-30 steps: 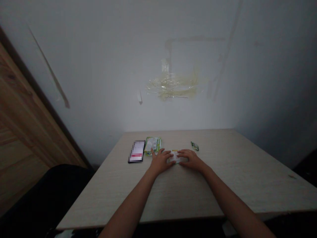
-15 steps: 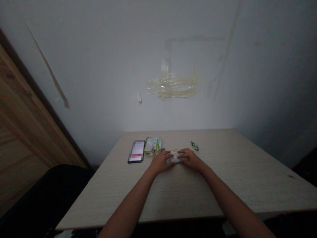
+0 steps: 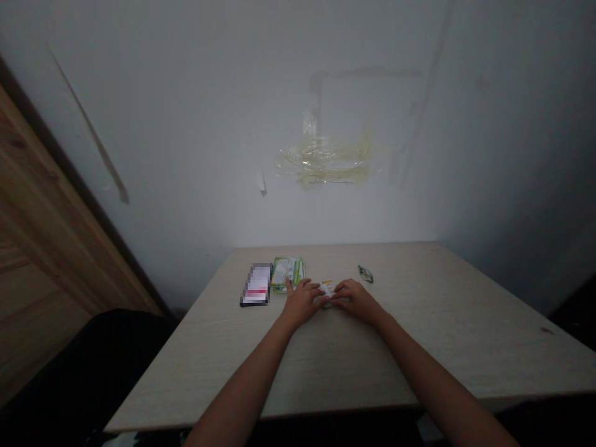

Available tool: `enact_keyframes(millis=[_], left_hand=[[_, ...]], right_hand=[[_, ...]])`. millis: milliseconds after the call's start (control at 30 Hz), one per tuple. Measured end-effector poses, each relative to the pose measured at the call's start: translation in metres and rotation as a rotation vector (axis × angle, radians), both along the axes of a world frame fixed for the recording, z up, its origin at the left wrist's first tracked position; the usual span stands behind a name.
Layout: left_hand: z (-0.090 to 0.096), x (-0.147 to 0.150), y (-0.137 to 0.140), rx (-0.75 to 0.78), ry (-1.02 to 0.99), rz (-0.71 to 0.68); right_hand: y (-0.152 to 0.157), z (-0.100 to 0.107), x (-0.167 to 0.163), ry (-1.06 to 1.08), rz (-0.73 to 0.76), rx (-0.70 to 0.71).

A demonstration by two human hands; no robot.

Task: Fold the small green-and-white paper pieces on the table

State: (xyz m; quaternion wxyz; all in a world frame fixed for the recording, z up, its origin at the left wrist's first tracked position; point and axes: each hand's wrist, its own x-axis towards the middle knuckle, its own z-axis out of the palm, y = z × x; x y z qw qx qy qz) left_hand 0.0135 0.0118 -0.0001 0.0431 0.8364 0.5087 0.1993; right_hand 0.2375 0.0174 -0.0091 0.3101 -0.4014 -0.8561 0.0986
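Observation:
A small white packet (image 3: 328, 287) with yellow and reddish print lies on the table between my two hands. My left hand (image 3: 302, 303) holds its left side with thumb and fingers, while its outer fingers spread toward a green-and-white packet (image 3: 287, 270). From the other side, my right hand (image 3: 356, 299) has bent fingers and thumb on the small packet's right edge. My hands nearly meet at its near edge, and fingers cover part of it.
Left of the green-and-white packet lies a phone (image 3: 257, 284) with a blurred screen. A small crumpled green wrapper (image 3: 365, 274) is beyond my right hand. The pale wooden table (image 3: 465, 323) meets a wall (image 3: 186, 155) bearing yellowed tape (image 3: 333, 162).
My right hand has shifted slightly left, bringing its fingers and thumb closer to my left hand over the small packet. My left hand stays almost in place.

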Motion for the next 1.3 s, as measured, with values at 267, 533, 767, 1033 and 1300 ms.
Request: enact_keyframes(millis=[267,533,767,1033,1300], left_hand=[[-0.006,-0.003,0.004,0.022,-0.006,-0.009],[-0.008,0.000,0.006,0.089,-0.033,0.127],[-0.003,-0.001,0.005,0.034,-0.063,0.097],[-0.001,-0.003,0.002,-0.055,0.004,0.008],[-0.001,-0.003,0.002,-0.051,-0.023,-0.001]], right_hand=[[-0.005,0.010,-0.003,0.068,-0.031,-0.016],[0.001,0.003,-0.002,0.117,-0.209,-0.044],[0.011,-0.006,0.004,0.344,-0.350,-0.169],[0.010,-0.008,0.003,0.339,-0.318,-0.139],[0.006,-0.010,0.008,0.016,-0.379,0.015]])
